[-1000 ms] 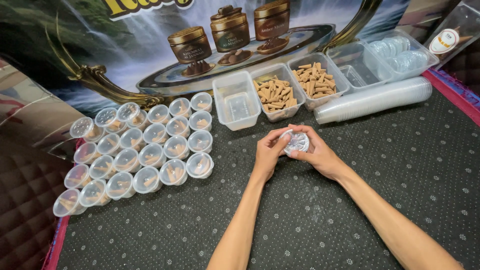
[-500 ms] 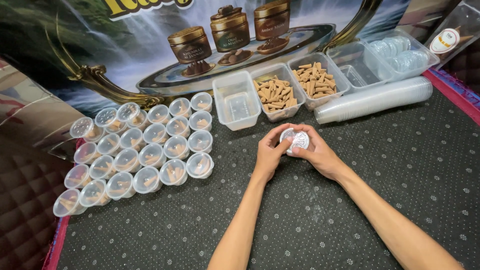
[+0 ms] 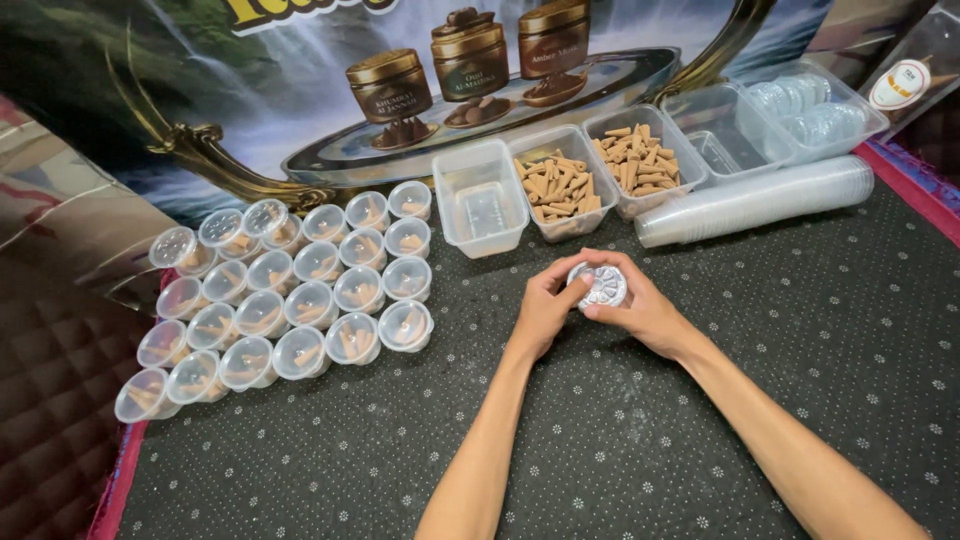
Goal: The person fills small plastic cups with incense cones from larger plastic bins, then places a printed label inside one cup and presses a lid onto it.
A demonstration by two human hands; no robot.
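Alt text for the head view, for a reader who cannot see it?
Both hands, left hand and right hand, hold a small lidded clear cup over a dark dotted mat. Rows of filled cups lie left; tubs of brown cones behind.

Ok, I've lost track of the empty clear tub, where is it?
In the head view the empty clear tub stands left of centre, leftmost in the tub row, beside a tub of brown cones and above both hands.

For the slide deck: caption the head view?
Both hands press a lid onto a small clear plastic cup beside rows of lidded cups.
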